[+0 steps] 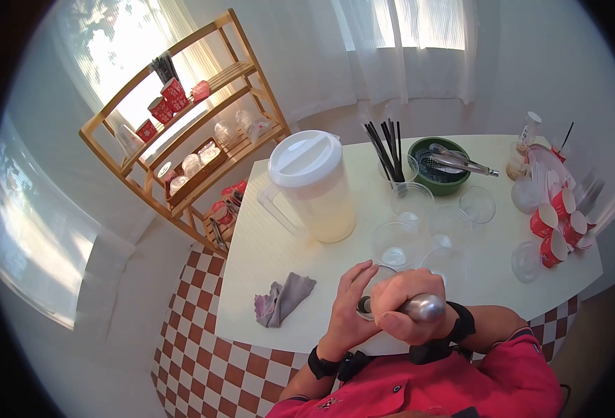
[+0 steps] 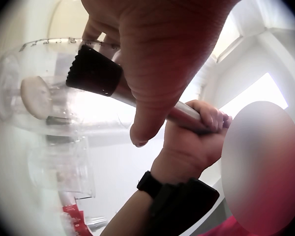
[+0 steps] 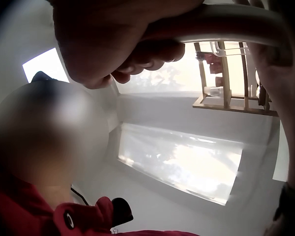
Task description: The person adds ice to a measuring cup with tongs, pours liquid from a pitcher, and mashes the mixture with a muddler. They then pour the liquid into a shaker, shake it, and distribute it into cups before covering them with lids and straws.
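Observation:
My right hand [image 1: 408, 296] grips the silver handle of a muddler [image 1: 427, 306], its fist above the tabletop near the front edge. The muddler's black toothed head [image 2: 93, 71] points into the mouth of a clear cup [image 2: 81, 123] with dark markings along its side. At the bottom of that cup lies a pale round slice [image 2: 36, 97]. My left hand [image 1: 348, 317] holds the cup near its rim, thumb and fingers on either side of the muddler shaft. In the right wrist view, curled fingers [image 3: 147, 56] wrap the handle.
On the white table [image 1: 251, 258] stand a lidded pitcher [image 1: 314, 195] of pale liquid, several clear cups [image 1: 394, 244], black straws [image 1: 387, 150], and a green bowl [image 1: 438, 187] with tongs [image 1: 464, 161]. A grey cloth [image 1: 284, 299] lies left; red paper cups [image 1: 553, 247] sit right. A wooden shelf [image 1: 248, 66] stands behind.

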Demonstrator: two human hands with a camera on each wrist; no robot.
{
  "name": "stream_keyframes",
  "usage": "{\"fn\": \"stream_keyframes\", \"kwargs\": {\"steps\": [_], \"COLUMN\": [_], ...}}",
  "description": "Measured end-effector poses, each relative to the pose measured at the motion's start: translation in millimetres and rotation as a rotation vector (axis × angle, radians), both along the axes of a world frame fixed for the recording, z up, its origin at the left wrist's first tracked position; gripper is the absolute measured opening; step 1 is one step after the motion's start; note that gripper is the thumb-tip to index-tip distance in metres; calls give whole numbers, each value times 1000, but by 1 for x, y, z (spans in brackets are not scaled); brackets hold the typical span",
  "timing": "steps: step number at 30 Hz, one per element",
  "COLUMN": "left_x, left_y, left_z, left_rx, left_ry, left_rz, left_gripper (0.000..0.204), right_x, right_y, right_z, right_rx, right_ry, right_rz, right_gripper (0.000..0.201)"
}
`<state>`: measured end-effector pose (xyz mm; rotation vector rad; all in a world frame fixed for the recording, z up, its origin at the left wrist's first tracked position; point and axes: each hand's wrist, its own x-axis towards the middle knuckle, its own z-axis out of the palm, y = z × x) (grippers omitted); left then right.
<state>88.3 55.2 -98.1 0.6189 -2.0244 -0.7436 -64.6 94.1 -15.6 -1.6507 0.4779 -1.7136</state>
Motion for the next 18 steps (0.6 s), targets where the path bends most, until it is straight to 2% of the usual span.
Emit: {"fn": "stream_keyframes", "kwargs": {"steps": [4, 6, 8, 13, 18], "left_x": [-2, 1, -1, 0, -2], "left_y": [-2, -6, -1, 2, -3], "left_z": [-6, -19, -2, 5, -5], "left_rx": [32, 45, 42, 47, 50], "left_ry": [46, 119, 38, -5, 40], "left_rz": [-20, -65, -12, 15, -32], "left_gripper": [83, 83, 84, 84, 72], "right_x": [10, 5, -3, -17, 11], "right_y": [-17, -10, -4, 13, 2], "right_z": [-3, -3, 1, 10, -9], "right_rx": [-302, -278, -265, -199, -171], "right_ry": [55, 133, 212, 129, 44], "right_rz": [-117, -139, -140, -142, -145], "right_gripper": [11, 10, 12, 12, 11]}}
